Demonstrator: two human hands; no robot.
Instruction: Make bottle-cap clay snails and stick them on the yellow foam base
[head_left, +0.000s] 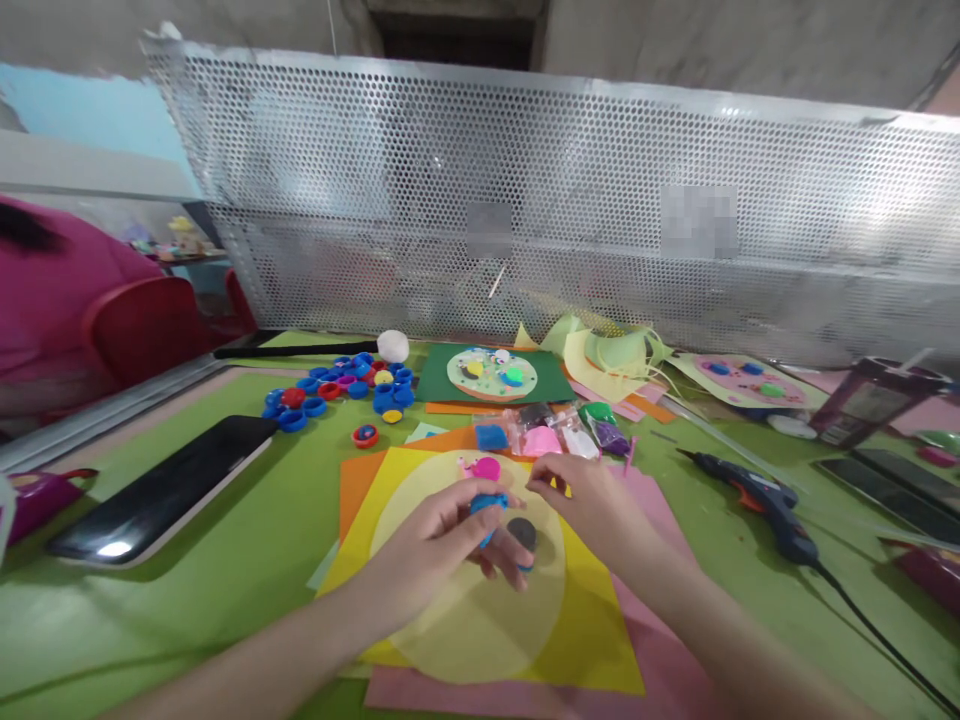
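Note:
My left hand is closed around a small blue piece, which looks like a bottle cap or a lump of clay. Close to its right, my right hand has its fingertips pinched together by that blue piece; what they hold is too small to see. Both hands hover over a pale yellow paper circle lying on stacked yellow, orange and pink sheets. On the circle sit a pink blob and a dark cap.
A pile of blue and red bottle caps lies at the back left. Small clay bags, a finished paper disc on green card, a glue gun with its cord, and a black phone surround the sheets. A perforated metal screen closes the back.

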